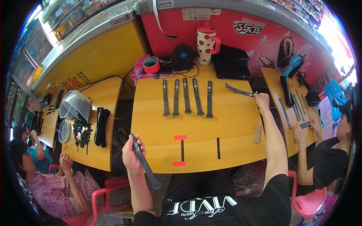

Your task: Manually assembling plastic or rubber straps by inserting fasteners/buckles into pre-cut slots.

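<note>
Hands work far apart over the yellow wooden table (233, 128). The left hand (132, 152) is raised off the table's near-left corner, forearm coming up from the lower edge, fingers wrapped tight around the upper end of a long dark grey strap (145, 162) that slants down to the right, its lower end hanging free. The right hand (261, 100) is stretched out on a straight arm to the table's far right edge, fingers pinched on the near end of a second dark grey strap (238, 90), which lies tilted with its far end pointing up-left. Between the hands, 5 matching straps (187, 97) lie side by side in a row, upright and apart. Nearer the body sit 2 red tape squares (179, 150) joined by a black strip, and a small wooden block (258, 133) rests just below the right forearm. Behind the row stand a red-dotted white mug (206, 43) and a red tape roll (151, 64).
</note>
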The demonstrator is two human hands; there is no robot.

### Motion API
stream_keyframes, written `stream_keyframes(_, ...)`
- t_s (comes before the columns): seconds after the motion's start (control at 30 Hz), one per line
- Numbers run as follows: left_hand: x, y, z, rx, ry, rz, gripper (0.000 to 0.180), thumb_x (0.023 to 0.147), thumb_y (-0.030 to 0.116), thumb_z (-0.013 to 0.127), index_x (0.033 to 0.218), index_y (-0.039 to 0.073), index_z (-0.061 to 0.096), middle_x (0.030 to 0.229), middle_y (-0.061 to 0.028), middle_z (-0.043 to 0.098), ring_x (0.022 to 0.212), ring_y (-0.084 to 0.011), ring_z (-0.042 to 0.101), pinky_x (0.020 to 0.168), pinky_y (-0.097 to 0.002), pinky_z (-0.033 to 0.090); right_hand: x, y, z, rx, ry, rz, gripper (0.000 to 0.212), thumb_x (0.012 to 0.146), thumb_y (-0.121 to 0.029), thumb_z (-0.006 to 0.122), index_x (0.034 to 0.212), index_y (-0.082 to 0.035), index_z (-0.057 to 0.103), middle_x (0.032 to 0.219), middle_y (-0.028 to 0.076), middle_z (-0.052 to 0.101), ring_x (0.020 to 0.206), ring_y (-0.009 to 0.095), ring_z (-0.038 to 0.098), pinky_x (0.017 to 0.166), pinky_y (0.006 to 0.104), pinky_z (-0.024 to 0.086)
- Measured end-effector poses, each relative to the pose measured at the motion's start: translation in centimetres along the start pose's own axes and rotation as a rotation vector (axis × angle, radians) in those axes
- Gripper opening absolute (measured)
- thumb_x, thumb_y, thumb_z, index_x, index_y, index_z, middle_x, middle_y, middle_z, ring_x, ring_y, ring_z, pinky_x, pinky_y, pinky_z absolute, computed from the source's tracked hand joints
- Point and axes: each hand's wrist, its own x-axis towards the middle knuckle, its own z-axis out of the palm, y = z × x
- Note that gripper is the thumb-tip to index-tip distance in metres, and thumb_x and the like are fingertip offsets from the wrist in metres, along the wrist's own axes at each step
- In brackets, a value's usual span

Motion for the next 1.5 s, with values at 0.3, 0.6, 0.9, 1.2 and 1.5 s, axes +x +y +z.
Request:
stream_keyframes(0.3,-1.0,-2.2,4.0,0.067,-0.046,-0.074,0.025,0.099,0.022,0.051,0.093,0.001,0.06,0.072,-0.0053,0.061,0.056,-0.0121,0.058,0.048,-0.0215,0.047,-0.4,0.4,-0.9,0.036,-0.102,-0.085,0.03,0.074,-0.016,0.076,0.057,-0.004,0.054,0.055,0.002,0.052,0.049,0.012,0.047,0.047,0.0325,0.032)
stream_keyframes(0.6,-4.6,-3.7,5.5,0.138,-0.145,-0.14,0.025,0.099,0.021,0.05,0.094,0.0,0.062,0.07,-0.0049,0.062,0.053,-0.012,0.058,0.046,-0.0218,0.046,-4.7,-2.9,-3.3,-0.553,0.111,0.023,0.049,0.084,-0.044,0.064,0.086,0.005,0.065,0.09,0.027,0.066,0.092,0.041,0.064,0.075,0.0499,0.048)
stream_keyframes(0.9,-8.3,-6.7,6.3,0.216,-0.25,-0.12,0.027,0.099,0.022,0.053,0.099,-0.002,0.064,0.076,-0.0059,0.063,0.064,-0.0115,0.06,0.054,-0.0209,0.049,-18.5,-9.6,-6.0,0.405,-0.406,-0.171,0.018,0.096,-0.01,0.051,0.089,-0.004,0.067,0.063,-0.002,0.056,0.057,0.003,0.05,0.051,0.0187,0.037)
stream_keyframes(1.2,-11.2,-9.3,7.3,0.185,-0.384,-0.285,0.026,0.1,0.02,0.051,0.106,-0.002,0.064,0.082,-0.0054,0.065,0.069,-0.0092,0.06,0.065,-0.0219,0.051,-36.0,-13.7,-4.0,0.263,-0.574,-0.716,0.011,0.087,-0.001,0.061,0.098,0.001,0.061,0.078,0.016,0.061,0.067,0.031,0.063,0.056,0.0369,0.049)
stream_keyframes(1.5,-11.8,-9.1,7.3,0.22,-0.421,-0.227,0.025,0.099,0.018,0.051,0.107,-0.001,0.064,0.081,-0.0054,0.064,0.067,-0.0107,0.059,0.064,-0.0225,0.05,-35.4,-14.8,-4.3,0.124,-0.499,-0.762,0.004,0.087,-0.001,0.059,0.09,0.0,0.058,0.079,0.017,0.061,0.07,0.036,0.061,0.056,0.0416,0.048)
